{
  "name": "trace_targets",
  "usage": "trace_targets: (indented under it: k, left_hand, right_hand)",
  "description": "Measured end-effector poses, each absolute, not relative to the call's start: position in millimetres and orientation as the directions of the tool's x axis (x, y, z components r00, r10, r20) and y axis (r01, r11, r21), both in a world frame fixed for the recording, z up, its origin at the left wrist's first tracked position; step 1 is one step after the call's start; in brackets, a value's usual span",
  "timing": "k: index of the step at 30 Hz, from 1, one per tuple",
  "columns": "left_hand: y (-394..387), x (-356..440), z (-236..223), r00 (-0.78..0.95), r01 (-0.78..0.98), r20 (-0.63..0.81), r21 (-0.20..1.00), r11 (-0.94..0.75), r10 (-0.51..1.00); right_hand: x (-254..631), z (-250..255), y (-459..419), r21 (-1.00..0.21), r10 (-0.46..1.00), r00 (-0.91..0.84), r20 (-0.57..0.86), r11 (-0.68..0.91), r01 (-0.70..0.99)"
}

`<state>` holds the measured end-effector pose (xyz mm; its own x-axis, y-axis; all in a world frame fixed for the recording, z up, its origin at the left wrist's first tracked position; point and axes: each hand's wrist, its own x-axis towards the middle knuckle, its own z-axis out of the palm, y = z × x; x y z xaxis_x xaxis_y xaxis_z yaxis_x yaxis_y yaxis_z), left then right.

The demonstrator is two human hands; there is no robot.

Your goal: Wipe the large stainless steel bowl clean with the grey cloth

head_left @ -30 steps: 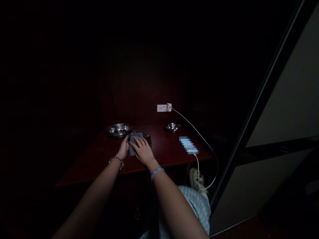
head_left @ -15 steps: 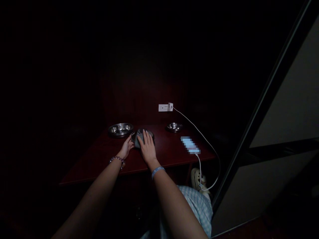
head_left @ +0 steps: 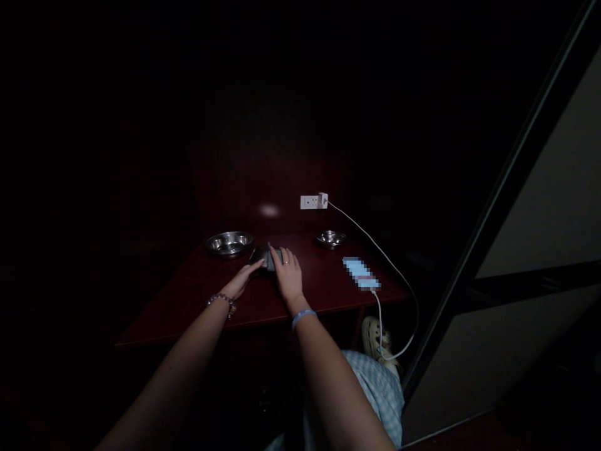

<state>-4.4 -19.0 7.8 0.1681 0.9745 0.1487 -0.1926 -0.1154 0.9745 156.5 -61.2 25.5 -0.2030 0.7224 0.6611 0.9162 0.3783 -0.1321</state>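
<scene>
Between my hands, over the dark red table (head_left: 188,294), is a small shiny metal dish (head_left: 256,255), tilted and largely covered by fingers. My left hand (head_left: 238,283) grips its near left edge, thumb on top. A grey cloth (head_left: 272,260) lies under my right hand (head_left: 290,280), pressed against the dish's right side. That hand's fingers curve over the cloth and the far edge. Whether the dish's underside touches the table cannot be made out.
Behind on the left stands a wide metal dish (head_left: 229,243), apparently stacked. A smaller metal bowl (head_left: 330,238) is at the back right. A phone (head_left: 360,273) lies near the right edge; its white cable (head_left: 375,238) loops past the table to a wall socket (head_left: 308,202).
The small dish has tilted, and a bright reflection now shows on the wall. My right hand has slid right with the cloth, while my left thumb has come over the dish.
</scene>
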Motion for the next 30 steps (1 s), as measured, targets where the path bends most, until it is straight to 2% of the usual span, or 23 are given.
trace_targets:
  k: [4, 8, 13, 16, 19, 24, 30]
  left_hand:
    - [-22.9, -5.3, 10.4, 0.183, -0.125, 0.140, 0.985, -0.119, 0.973]
    - [-26.3, -5.5, 13.7, 0.287, -0.009, 0.158, 0.987, -0.162, 0.945]
    - [-27.4, -2.4, 14.6, 0.287, 0.026, 0.201, 0.976, -0.218, 0.936]
    - [-26.6, -1.1, 13.5, 0.246, 0.030, 0.235, 0.968, -0.249, 0.940]
    - [-25.0, -1.2, 11.8, 0.180, 0.037, 0.236, 0.968, -0.247, 0.955]
    - [-22.0, -1.3, 10.4, 0.082, -0.015, 0.167, 0.986, -0.167, 0.983]
    - [-22.1, -3.3, 11.5, 0.103, -0.074, 0.107, 0.992, -0.099, 0.989]
  right_hand:
    - [169.5, 30.9, -58.7, -0.204, 0.721, -0.192, 0.666, 0.423, 0.883]
    - [184.6, 38.5, -62.2, -0.323, 0.745, -0.084, 0.662, 0.385, 0.865]
    - [194.1, 51.7, -67.3, -0.581, 0.712, 0.185, 0.677, 0.363, 0.728]
    - [197.1, 58.8, -67.5, -0.749, 0.716, 0.374, 0.590, 0.312, 0.585]
    - [202.6, 62.4, -66.4, -0.860, 0.767, 0.484, 0.422, 0.169, 0.482]
    - [212.1, 61.1, -62.7, -0.906, 0.809, 0.533, 0.247, -0.003, 0.423]
    - [212.7, 53.7, -51.7, -0.914, 0.850, 0.478, 0.220, 0.008, 0.406]
